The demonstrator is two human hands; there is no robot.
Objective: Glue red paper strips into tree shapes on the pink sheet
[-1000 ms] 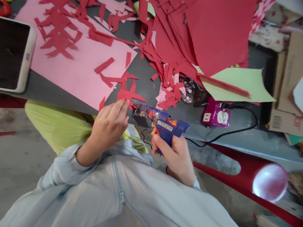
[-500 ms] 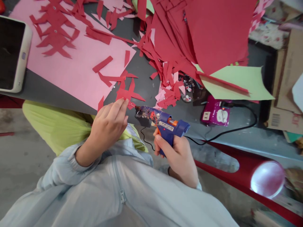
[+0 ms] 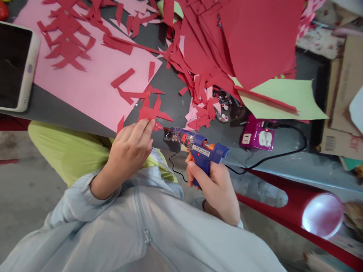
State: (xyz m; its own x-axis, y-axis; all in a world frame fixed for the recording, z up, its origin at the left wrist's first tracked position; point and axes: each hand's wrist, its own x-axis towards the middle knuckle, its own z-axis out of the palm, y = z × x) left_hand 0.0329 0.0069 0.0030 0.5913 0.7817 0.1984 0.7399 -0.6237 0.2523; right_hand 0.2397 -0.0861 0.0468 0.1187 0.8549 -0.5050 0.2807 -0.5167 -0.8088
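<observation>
My right hand (image 3: pixel 217 187) is wrapped round the handle of a blue hot glue gun (image 3: pixel 202 149), an orange part showing near its rear and a small red light lit on its side. Its nozzle points left, just short of a red paper cutout (image 3: pixel 153 112) with pointed arms. The fingers of my left hand (image 3: pixel 132 145), held close together, press on the lower edge of that cutout; the fingertips partly hide what they grip. Further up, a chain of red paper cutouts (image 3: pixel 66 41) with small round eyes lies on a pink sheet (image 3: pixel 85 75).
A phone-like device (image 3: pixel 30 68) lies at the left. Red sheets (image 3: pixel 261 37) and paper scraps (image 3: pixel 201 113) are heaped beyond my hands. Small googly eyes (image 3: pixel 225 107) sit beside a purple power socket (image 3: pixel 258 134), whose black cord (image 3: pixel 283 155) loops along the table edge. Cardboard (image 3: pixel 343 98) stands at right.
My right hand and the glue gun have shifted slightly right and down, so the nozzle is a little further from the cutout. My left hand stays nearly still on the paper.
</observation>
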